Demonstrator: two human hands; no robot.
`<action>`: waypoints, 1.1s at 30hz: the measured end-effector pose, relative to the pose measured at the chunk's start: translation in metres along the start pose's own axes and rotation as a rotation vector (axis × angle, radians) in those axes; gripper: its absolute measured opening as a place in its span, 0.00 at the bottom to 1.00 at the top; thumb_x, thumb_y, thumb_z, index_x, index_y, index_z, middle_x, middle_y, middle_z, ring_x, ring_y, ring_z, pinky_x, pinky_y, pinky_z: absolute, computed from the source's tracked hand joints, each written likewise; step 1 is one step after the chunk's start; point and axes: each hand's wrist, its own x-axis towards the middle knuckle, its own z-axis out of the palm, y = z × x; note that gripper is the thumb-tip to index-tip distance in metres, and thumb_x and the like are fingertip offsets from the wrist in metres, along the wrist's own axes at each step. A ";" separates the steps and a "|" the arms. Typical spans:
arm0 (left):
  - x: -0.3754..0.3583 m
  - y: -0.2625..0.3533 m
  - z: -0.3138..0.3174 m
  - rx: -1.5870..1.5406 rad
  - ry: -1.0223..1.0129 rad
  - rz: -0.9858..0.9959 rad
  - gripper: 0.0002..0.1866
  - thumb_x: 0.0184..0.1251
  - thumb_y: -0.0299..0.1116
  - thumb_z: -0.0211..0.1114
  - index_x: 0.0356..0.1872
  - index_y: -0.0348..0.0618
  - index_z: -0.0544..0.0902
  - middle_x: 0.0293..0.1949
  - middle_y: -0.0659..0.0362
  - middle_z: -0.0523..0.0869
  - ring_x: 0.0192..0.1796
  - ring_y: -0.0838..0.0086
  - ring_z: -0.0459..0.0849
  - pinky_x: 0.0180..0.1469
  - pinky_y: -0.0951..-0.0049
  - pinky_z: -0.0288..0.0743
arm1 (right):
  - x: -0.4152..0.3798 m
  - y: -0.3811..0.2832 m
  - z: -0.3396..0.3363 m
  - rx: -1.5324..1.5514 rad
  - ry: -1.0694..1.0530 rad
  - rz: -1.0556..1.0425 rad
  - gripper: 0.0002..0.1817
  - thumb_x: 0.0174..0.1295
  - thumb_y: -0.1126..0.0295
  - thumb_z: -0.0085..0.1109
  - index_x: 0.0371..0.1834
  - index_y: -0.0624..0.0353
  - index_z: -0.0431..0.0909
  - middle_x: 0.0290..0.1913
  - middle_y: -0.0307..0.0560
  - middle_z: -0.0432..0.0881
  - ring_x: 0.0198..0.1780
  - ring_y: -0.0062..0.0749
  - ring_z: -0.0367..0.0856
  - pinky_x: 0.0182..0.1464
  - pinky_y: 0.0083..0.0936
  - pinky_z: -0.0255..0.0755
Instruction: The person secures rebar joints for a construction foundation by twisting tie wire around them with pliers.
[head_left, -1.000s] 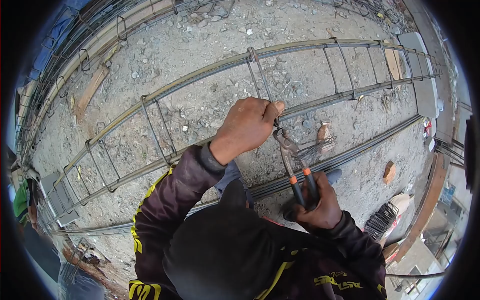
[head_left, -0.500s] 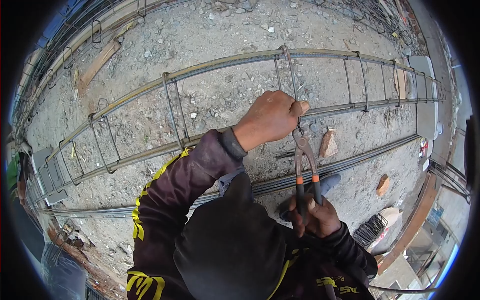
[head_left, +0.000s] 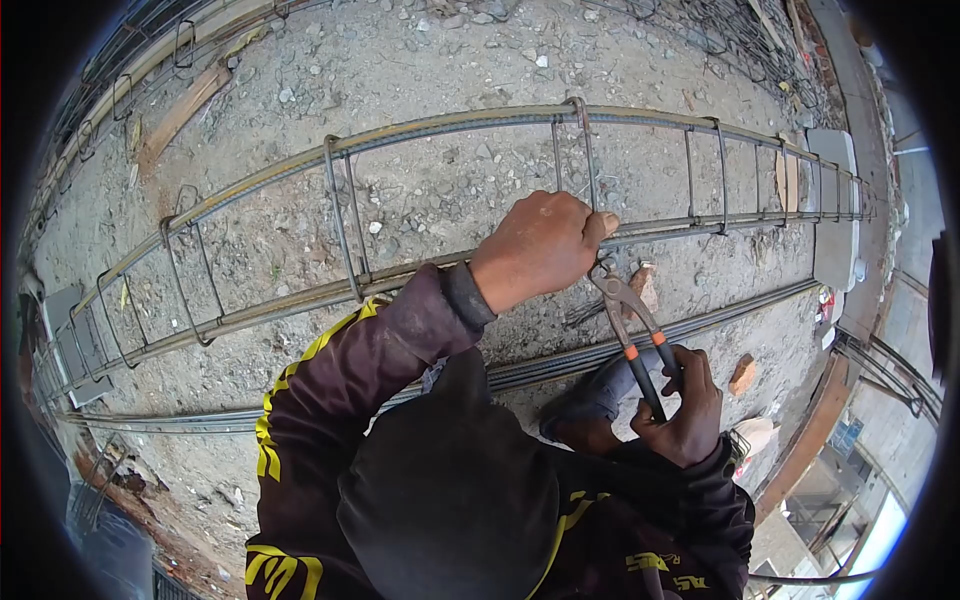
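Observation:
A long rebar cage (head_left: 430, 122), made of steel bars with bent stirrups (head_left: 342, 205), spans the view. My left hand (head_left: 540, 238) is closed on its lower bar beside a stirrup, with the thumb pointing right. My right hand (head_left: 685, 412) grips the orange-banded, dark handles of pincers (head_left: 622, 300). The jaws meet the lower bar just below my left thumb, and the handles slant down to the right. Whatever lies between the jaws is too small to make out.
Loose steel bars (head_left: 530, 372) lie along the ground beneath my arms. A grey block (head_left: 835, 215) is under the cage's right end, another block (head_left: 75, 340) under its left. Brick pieces (head_left: 742, 374) and a wooden plank (head_left: 180, 118) lie on the gravelly ground.
My right hand has swung right and slightly up, turning the pincers from nearly upright to slanted. My left hand keeps its place on the bar. The whole view has shifted slightly.

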 end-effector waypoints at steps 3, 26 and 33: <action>-0.001 -0.003 0.003 0.002 0.022 -0.001 0.30 0.76 0.48 0.56 0.18 0.33 0.79 0.17 0.40 0.76 0.23 0.42 0.77 0.30 0.49 0.70 | 0.011 0.003 -0.012 -0.425 0.185 -0.192 0.41 0.36 0.75 0.59 0.64 0.68 0.67 0.47 0.59 0.77 0.45 0.54 0.77 0.48 0.44 0.73; -0.033 0.029 -0.025 0.228 0.202 0.100 0.20 0.66 0.50 0.70 0.39 0.40 0.86 0.38 0.54 0.88 0.35 0.59 0.88 0.38 0.59 0.81 | -0.014 0.001 0.033 1.841 -0.855 0.640 0.14 0.68 0.63 0.64 0.45 0.60 0.71 0.26 0.37 0.66 0.24 0.19 0.61 0.26 0.19 0.58; -0.044 0.030 0.040 0.221 0.037 1.205 0.24 0.60 0.45 0.64 0.57 0.49 0.81 0.49 0.61 0.82 0.62 0.63 0.79 0.81 0.50 0.53 | -0.001 0.028 0.012 1.733 -0.992 0.720 0.16 0.63 0.67 0.68 0.45 0.63 0.72 0.27 0.43 0.71 0.24 0.24 0.66 0.26 0.23 0.62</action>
